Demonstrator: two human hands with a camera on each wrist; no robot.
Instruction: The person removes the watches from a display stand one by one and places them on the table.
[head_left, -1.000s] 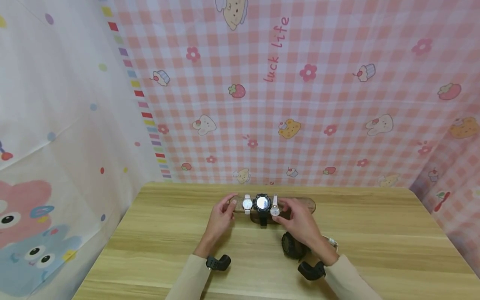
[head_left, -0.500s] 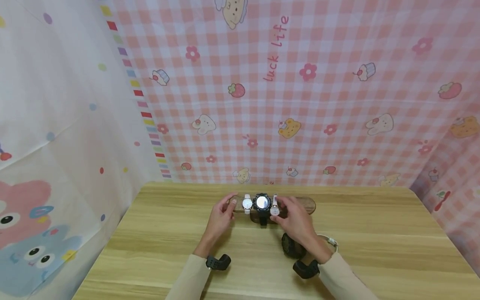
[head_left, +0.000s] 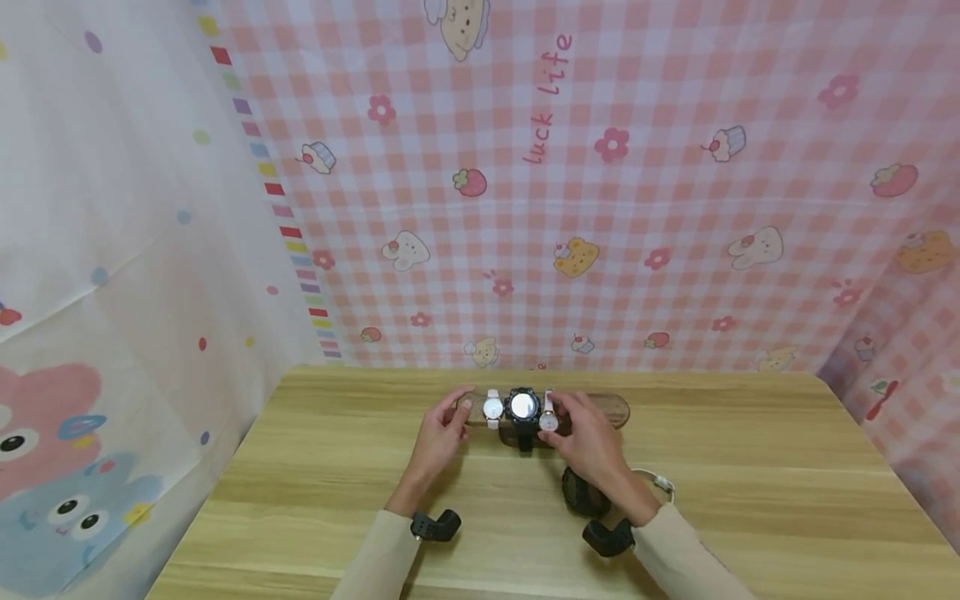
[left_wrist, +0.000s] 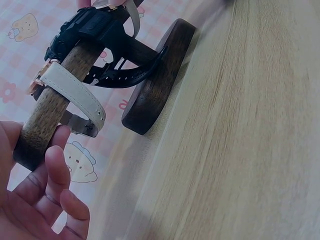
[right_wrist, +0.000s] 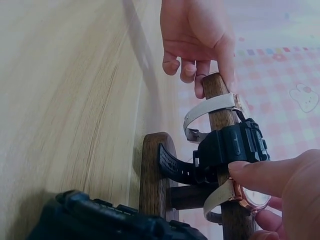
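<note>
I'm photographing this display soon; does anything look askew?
On the stand, the white-strapped watch held by the right hand looks off: its dial sits lower than those of the black watch and other white-strapped watch.

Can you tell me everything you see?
Table: one, light wood, in front
Stand: one, brown, on table
Black watch: one, black, on stand
White-strapped watches: two, white, on stand
Dark round thing: one, blackish, on table
White band: one, white, on table
Checked cloth: at least one, pink-white, behind table
Spotted cloth: one, mostly white, left
Sleeves: two, cream, near bottom edge
Wrist devices: two, black, beside sleeves
Left hand: one, bare, gripping stand
Right hand: one, bare, pinching the right white-strapped watch
</note>
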